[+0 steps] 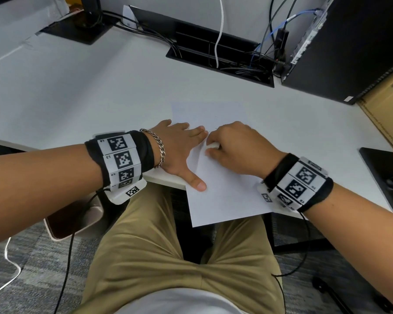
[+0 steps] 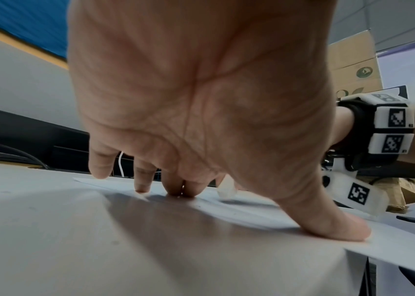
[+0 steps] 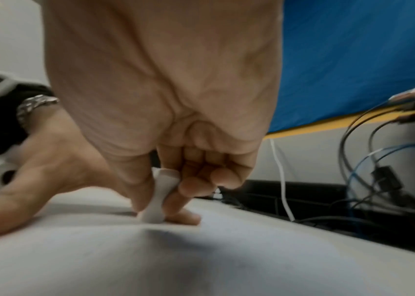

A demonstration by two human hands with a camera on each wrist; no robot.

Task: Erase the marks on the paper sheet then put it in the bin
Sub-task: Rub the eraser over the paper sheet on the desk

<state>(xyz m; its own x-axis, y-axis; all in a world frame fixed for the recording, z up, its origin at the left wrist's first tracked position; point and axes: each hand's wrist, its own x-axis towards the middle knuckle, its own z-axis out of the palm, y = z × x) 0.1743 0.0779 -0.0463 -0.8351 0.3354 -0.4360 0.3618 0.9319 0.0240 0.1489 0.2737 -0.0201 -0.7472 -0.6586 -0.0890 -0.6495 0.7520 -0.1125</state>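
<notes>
Left hand (image 1: 179,152) flat on paper sheet (image 1: 222,196); right hand (image 1: 234,150) pinches eraser (image 1: 212,145).

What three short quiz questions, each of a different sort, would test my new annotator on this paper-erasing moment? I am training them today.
1. True or false: the left hand presses flat on the white paper sheet.
2. The right hand pinches: A) black pen B) small white eraser C) metal ruler.
3. Fill in: the sheet's near edge overhangs the white ___.

Key: 1 true; 2 B; 3 desk.
</notes>
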